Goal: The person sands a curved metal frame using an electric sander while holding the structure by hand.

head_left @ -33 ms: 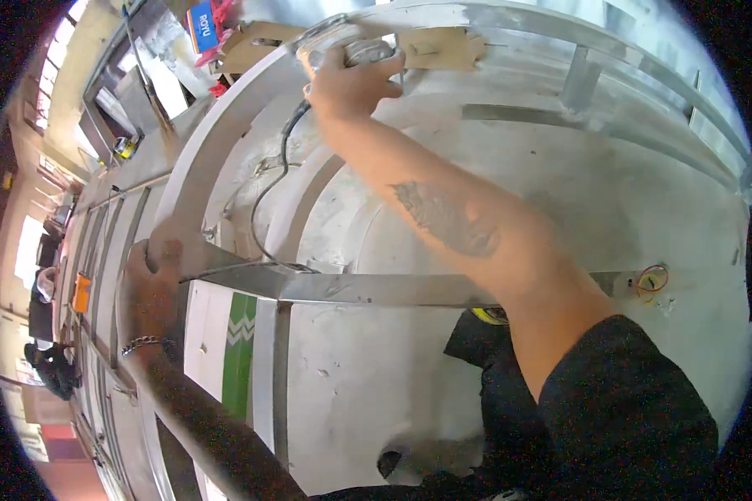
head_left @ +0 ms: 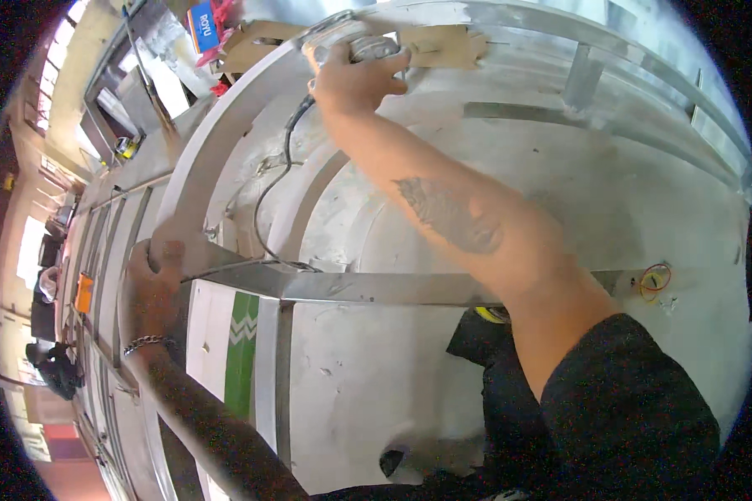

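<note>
My right hand (head_left: 361, 79) reaches far ahead and is closed round a dusty corded power sander (head_left: 334, 40). The sander rests on the curved top of a grey metal frame (head_left: 194, 163). Its black cord (head_left: 287, 159) hangs down inside the curve and runs left towards my left hand (head_left: 154, 280). That hand is closed over the frame's left side, with its fingers wrapped round the edge. The sander's underside is hidden.
A straight crossbar (head_left: 393, 288) spans the frame in front of me. A white and green box (head_left: 226, 342) stands below its left end. Cardboard (head_left: 443, 48) lies beyond the sander. A thin red wire loop (head_left: 654, 282) is at right, and metal bars (head_left: 100, 275) lie at left.
My right hand and the sander have shifted very slightly to the right along the frame. My left hand keeps its place on the frame.
</note>
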`<state>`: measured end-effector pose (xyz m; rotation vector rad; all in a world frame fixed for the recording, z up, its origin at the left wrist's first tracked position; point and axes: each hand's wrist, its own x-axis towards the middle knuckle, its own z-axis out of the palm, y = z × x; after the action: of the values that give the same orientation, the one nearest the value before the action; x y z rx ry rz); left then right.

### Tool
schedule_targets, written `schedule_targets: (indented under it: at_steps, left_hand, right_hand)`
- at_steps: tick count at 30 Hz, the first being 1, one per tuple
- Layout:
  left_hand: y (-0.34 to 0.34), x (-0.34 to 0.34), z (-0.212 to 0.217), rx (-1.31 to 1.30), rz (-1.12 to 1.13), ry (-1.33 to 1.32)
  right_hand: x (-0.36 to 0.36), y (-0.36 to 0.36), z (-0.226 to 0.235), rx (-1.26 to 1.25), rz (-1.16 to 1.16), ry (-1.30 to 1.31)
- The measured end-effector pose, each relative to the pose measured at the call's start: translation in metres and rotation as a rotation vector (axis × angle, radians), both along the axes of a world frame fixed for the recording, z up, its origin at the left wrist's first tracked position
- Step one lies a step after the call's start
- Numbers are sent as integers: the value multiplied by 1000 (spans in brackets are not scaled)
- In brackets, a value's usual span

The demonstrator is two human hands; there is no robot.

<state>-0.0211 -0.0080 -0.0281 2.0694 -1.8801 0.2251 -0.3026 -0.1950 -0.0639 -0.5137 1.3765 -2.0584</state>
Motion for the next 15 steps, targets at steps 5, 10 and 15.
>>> schedule_targets:
  at_steps: [5, 10, 15]
  left_hand:
    - [-7, 21, -10, -33, -91, -100]
    - [-5, 21, -11, -47, -106, -127]
    - [-1, -7, 3, 28, 1, 13]
  right_hand:
    - [-4, -2, -1, 8, -27, 36]
    - [13, 13, 5, 63, 33, 52]
    - [25, 34, 11, 97, 151, 70]
